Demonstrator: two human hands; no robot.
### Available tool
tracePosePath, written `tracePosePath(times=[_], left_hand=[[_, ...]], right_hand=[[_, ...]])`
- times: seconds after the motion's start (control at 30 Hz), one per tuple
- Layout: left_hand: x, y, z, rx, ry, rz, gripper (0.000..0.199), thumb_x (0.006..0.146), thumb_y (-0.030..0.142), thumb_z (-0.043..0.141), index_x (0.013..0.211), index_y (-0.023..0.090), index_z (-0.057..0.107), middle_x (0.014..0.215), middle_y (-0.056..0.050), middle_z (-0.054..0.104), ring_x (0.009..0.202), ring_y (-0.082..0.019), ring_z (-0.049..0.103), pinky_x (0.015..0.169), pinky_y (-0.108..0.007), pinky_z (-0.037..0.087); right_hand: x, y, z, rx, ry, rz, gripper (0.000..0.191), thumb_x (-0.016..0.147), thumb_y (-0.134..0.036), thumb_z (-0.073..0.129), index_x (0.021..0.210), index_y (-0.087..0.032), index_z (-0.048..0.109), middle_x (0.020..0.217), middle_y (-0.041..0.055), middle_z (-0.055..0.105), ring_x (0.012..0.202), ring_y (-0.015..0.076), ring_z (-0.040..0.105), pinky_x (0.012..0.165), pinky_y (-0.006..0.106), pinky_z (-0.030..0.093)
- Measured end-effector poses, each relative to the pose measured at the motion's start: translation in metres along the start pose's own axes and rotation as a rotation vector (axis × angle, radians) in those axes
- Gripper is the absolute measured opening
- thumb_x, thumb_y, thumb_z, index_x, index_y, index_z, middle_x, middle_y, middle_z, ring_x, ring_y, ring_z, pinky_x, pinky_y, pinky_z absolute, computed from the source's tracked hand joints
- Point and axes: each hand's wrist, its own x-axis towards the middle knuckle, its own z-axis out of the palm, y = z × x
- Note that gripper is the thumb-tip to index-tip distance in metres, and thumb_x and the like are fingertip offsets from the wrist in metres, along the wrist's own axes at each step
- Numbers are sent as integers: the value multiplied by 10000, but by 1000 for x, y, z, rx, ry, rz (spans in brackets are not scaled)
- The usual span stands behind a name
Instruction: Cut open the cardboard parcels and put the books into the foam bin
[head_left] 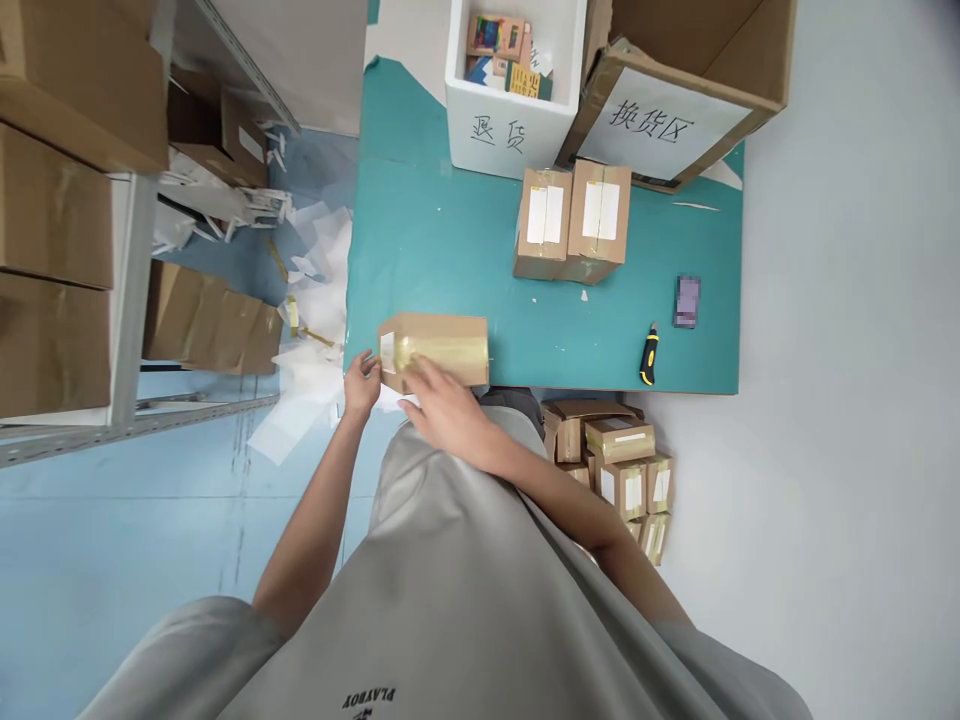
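A taped cardboard box (457, 345) lies on its side at the front left edge of the green-covered table, a white label on its left end. My left hand (361, 384) is at that labelled end, with fingertips curled against the box's edge. Across the shiny tape on the box, my right hand (450, 405) rests with its fingers stretched out, slightly blurred. Behind it stand two more taped boxes, a left one (546, 262) and a right one (609, 240), side by side with white labels on top.
A white foam bin (487, 150) with small printed packs stands at the back, beside a large open carton (716, 88). A yellow-black box cutter (649, 357) and a phone (687, 302) lie on the right. Shelving (135, 300) with cartons is left; stacked boxes (622, 485) sit below the table.
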Motion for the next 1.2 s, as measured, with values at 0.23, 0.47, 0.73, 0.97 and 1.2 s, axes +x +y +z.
tracePosePath(times=[0.23, 0.47, 0.73, 0.97, 1.2], left_hand=[[1, -10, -2, -131, -25, -98, 501, 815, 197, 626, 1302, 83, 638, 1162, -144, 788, 1132, -239, 746, 1023, -382, 596], [-4, 13, 6, -176, -165, -85, 548, 762, 269, 711, 1283, 97, 707, 1247, -143, 778, 1122, -258, 738, 1036, -420, 589], [-28, 82, 52, 106, -304, 308, 376, 873, 319, 729, 1212, 161, 773, 1183, -124, 776, 1008, -269, 747, 994, -404, 584], [-14, 95, 64, 194, -183, 517, 352, 921, 286, 661, 1236, 188, 783, 1169, -109, 774, 1058, -282, 727, 1013, -387, 548], [-5, 50, 70, 200, -289, 266, 271, 849, 285, 690, 1072, 220, 830, 1108, -104, 824, 997, -303, 765, 1002, -411, 573]], right_hand=[[12, 1, 26, 103, -23, -11, 581, 1035, -376, 645, 1597, -295, 522, 1656, 67, 534, 1511, 339, 527, 1292, 533, 397], [-20, 81, -23, 127, 344, 208, 529, 1031, -552, 604, 1484, -283, 650, 1464, 102, 687, 1412, 367, 590, 1241, 579, 425], [-37, 222, -48, 216, 573, 513, 444, 901, -543, 619, 1103, -176, 765, 1159, 170, 780, 1095, 339, 723, 1062, 519, 556], [-32, 248, -49, 194, 679, 475, 349, 864, -458, 631, 1107, -212, 680, 1213, 149, 756, 1164, 309, 694, 1100, 485, 527], [-39, 253, 2, 271, 585, 644, 229, 735, -453, 650, 822, -282, 525, 909, 69, 733, 948, 306, 692, 993, 527, 564]])
